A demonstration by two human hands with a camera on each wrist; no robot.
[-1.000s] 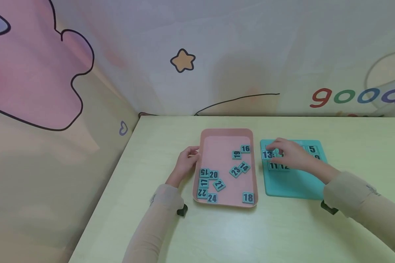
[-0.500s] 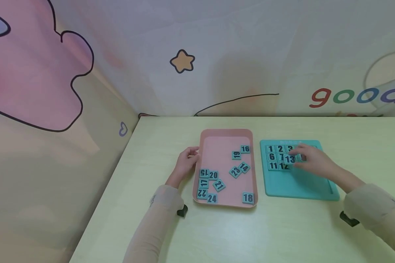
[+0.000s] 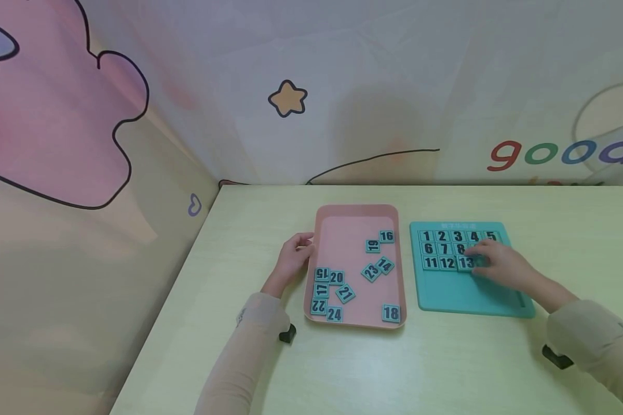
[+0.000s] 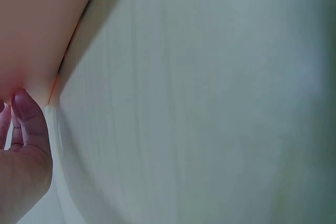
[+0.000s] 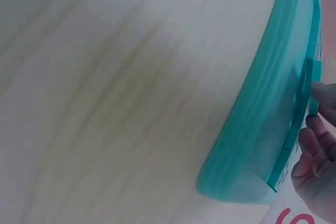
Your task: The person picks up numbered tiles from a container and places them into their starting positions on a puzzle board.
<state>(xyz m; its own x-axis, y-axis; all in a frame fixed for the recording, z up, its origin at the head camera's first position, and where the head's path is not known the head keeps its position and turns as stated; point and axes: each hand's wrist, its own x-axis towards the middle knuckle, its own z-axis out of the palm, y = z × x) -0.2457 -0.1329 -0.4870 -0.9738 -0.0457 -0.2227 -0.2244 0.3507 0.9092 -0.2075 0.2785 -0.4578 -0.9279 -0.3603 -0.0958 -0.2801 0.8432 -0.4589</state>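
My right hand point(image 3: 500, 266) pinches a teal number tile point(image 3: 465, 263) marked 13 between thumb and fingertips. The tile sits over the third row of the teal number board point(image 3: 472, 300), right beside tile 12 point(image 3: 447, 263). In the right wrist view the pinched tile point(image 5: 315, 87) stands slightly proud of the row of tiles, with its face turned away. My left hand point(image 3: 293, 253) rests at the left edge of the pink tray point(image 3: 355, 210), fingertips touching its outer side. The left wrist view shows my thumb point(image 4: 29, 111) against the tray wall point(image 4: 42, 19).
Inside the tray lie several loose number tiles, among them 16 point(image 3: 386, 236), 14 point(image 3: 385, 265), 18 point(image 3: 391, 313) and 24 point(image 3: 334, 314). Tiles 1 to 5 fill the board's top row. A patterned wall point(image 3: 368, 115) stands behind the pale table point(image 3: 353, 374).
My right hand has carried tile 13 from the board's left side rightward, then slightly down to the spot beside 12. The left hand and tray have stayed put.
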